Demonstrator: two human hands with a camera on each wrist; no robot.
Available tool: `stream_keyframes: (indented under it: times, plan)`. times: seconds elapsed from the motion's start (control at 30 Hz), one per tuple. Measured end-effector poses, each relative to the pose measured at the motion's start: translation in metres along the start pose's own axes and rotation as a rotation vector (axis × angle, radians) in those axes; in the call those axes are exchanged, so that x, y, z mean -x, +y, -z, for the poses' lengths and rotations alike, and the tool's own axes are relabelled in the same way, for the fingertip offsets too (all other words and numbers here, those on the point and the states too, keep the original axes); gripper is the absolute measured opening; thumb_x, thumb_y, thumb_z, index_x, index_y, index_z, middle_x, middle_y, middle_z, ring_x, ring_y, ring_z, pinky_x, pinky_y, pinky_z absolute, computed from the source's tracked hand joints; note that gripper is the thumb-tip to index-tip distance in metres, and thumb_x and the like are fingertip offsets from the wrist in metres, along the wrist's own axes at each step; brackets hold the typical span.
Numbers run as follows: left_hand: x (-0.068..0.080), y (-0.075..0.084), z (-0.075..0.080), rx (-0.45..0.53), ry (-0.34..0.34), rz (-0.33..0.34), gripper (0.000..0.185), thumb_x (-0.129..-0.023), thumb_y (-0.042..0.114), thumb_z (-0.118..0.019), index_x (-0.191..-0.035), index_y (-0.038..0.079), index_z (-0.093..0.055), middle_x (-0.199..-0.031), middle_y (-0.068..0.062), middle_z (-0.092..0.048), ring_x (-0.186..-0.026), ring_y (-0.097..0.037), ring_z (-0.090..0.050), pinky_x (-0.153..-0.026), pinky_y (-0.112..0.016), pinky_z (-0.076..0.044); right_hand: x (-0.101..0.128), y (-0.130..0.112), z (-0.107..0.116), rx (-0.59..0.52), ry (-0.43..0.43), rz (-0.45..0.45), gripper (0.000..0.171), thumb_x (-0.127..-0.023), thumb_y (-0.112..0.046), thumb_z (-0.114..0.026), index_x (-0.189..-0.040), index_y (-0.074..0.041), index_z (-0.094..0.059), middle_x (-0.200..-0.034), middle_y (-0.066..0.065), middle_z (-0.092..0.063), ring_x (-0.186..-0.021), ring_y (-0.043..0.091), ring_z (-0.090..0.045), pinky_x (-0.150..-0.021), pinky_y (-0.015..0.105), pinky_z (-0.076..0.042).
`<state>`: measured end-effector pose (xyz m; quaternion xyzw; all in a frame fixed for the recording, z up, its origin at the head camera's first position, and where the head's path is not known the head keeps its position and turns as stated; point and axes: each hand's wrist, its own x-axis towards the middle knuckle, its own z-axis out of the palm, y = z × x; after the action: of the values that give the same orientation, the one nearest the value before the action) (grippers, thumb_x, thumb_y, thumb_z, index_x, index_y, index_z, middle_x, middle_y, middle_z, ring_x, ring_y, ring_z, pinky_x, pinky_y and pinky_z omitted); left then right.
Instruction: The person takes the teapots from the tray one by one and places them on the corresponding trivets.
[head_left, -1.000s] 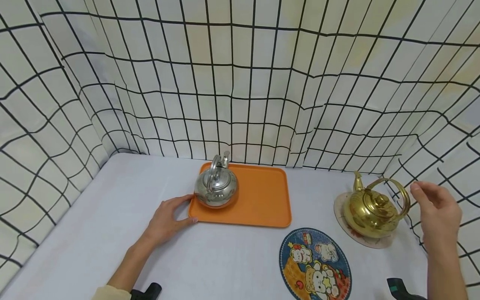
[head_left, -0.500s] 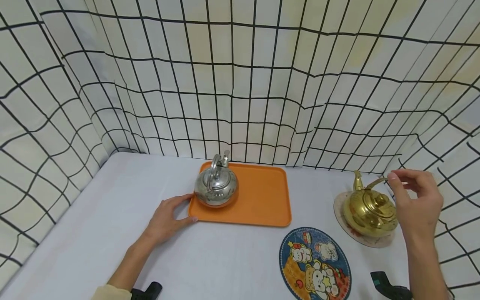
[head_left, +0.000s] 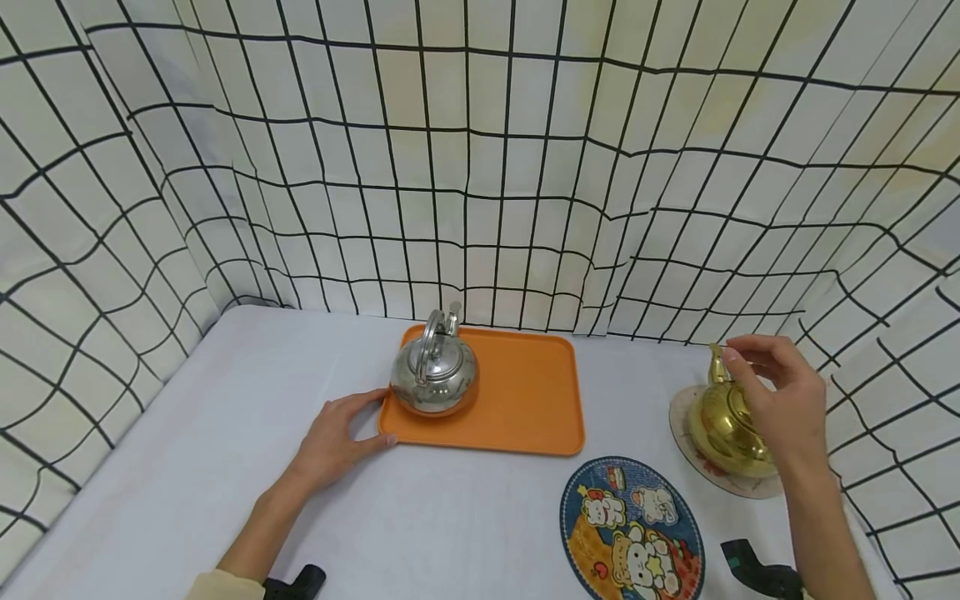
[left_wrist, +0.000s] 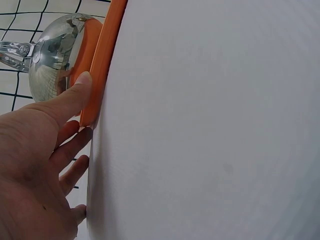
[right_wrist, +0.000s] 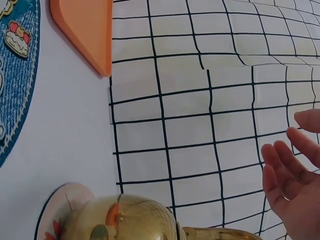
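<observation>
1. Brass-coloured kettle [head_left: 722,421], polished and round-bellied with a short upturned spout, sits on a pale round mat [head_left: 693,454] at the right side of the white table [head_left: 187,433], close to the checked backdrop.
2. Right hand [head_left: 776,396] hovers over the kettle's top, fingers loosely bent and spread. From the wrist view the fingers [right_wrist: 280,170] hold nothing, and I cannot tell whether any of them touch the kettle.
3. Left hand [head_left: 333,437] lies flat on the table, fingers relaxed, thumb tip [left_wrist: 82,82] pressing the near left corner of the orange tray [head_left: 525,400]. It grasps nothing.
4. The tray is smooth plastic, rectangular with rounded corners and a raised lip.
5. A mirror-bright steel kettle [head_left: 433,375] with a hoop handle standing upright sits in the tray's left half.
6. A round blue woven-looking mat [head_left: 630,529], printed with cartoon bears and cakes, lies between tray and brass kettle, nearer the front edge. No readable writing shows on it.
7. Creased white cloth with a black grid [head_left: 480,167] walls in the table on three sides.
</observation>
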<state>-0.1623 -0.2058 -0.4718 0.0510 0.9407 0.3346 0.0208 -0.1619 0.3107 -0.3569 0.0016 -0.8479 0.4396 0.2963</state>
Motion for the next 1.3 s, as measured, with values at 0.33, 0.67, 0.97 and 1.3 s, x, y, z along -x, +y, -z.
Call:
stream_keyframes:
  times: [0.33, 0.67, 0.97, 1.3]
  plan:
    - [0.0, -0.001, 0.0, 0.001, -0.005, 0.009, 0.074, -0.09, 0.037, -0.082, -0.153, 0.011, -0.052, -0.157, -0.018, -0.053, -0.148, -0.046, -0.039, -0.122, -0.069, -0.032, 0.003, -0.002, -0.021, -0.055, -0.179, 0.042, 0.028, -0.102, -0.014, -0.068, -0.125, 0.001, -0.066, -0.11, -0.028, -0.066, -0.101, -0.014, -0.064, -0.09, -0.001, -0.048]
    - [-0.001, 0.0, 0.0, 0.002, -0.004, 0.018, 0.074, -0.09, 0.037, -0.082, -0.153, 0.012, -0.052, -0.157, -0.018, -0.052, -0.148, -0.045, -0.039, -0.123, -0.069, -0.032, 0.006, -0.013, -0.04, -0.142, -0.269, 0.048, 0.027, -0.104, -0.014, -0.064, -0.128, -0.001, -0.065, -0.113, -0.018, -0.069, -0.103, -0.008, -0.067, -0.089, 0.004, -0.052]
    - [0.0, -0.001, -0.001, -0.003, 0.001, 0.005, 0.074, -0.09, 0.037, -0.082, -0.152, 0.012, -0.053, -0.156, -0.018, -0.053, -0.147, -0.045, -0.04, -0.122, -0.069, -0.032, 0.009, -0.018, -0.05, -0.122, -0.321, 0.0, 0.03, -0.106, -0.028, -0.062, -0.131, -0.011, -0.066, -0.117, -0.009, -0.069, -0.108, -0.002, -0.068, -0.093, 0.005, -0.051]
    - [0.0, -0.001, -0.001, -0.005, 0.006, -0.004, 0.073, -0.089, 0.036, -0.082, -0.152, 0.011, -0.053, -0.155, -0.018, -0.055, -0.147, -0.045, -0.041, -0.122, -0.068, -0.033, 0.007, -0.019, -0.06, -0.18, -0.349, 0.027, 0.027, -0.106, -0.022, -0.062, -0.127, -0.006, -0.066, -0.114, -0.007, -0.071, -0.104, -0.003, -0.069, -0.091, 0.008, -0.055]
